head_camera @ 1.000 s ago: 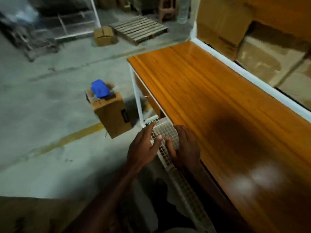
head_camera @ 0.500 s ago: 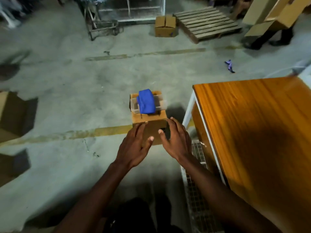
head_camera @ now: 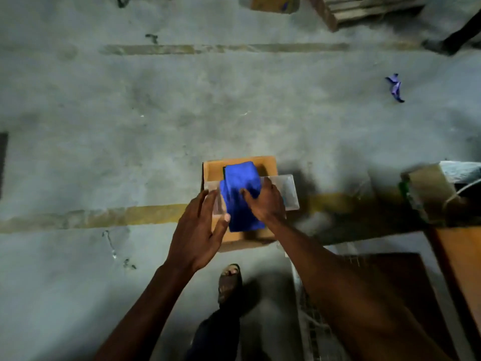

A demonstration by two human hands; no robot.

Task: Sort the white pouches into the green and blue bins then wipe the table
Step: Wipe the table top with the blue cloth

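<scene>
A folded blue cloth (head_camera: 239, 188) lies across a clear plastic tray (head_camera: 286, 190) on top of a cardboard box (head_camera: 216, 165) standing on the concrete floor. My right hand (head_camera: 265, 201) rests on the cloth with its thumb and fingers closing on the cloth's right side. My left hand (head_camera: 200, 227) hovers at the cloth's left edge, fingers straight, over the tray's left end. No white pouches and no green or blue bins are in view. Only a corner of the wooden table (head_camera: 463, 261) shows at the right edge.
A white wire rack (head_camera: 312, 329) stands below the table corner at the bottom right. My sandalled foot (head_camera: 229, 282) is just behind the box. A taped cardboard package (head_camera: 429, 194) sits to the right. A purple scrap (head_camera: 395, 87) lies on the floor, with a pallet (head_camera: 364, 9) farther off.
My view has swung from the table down to the floor. Both hands moved forward from the wire rack to the box, and my right hand has landed on the blue cloth.
</scene>
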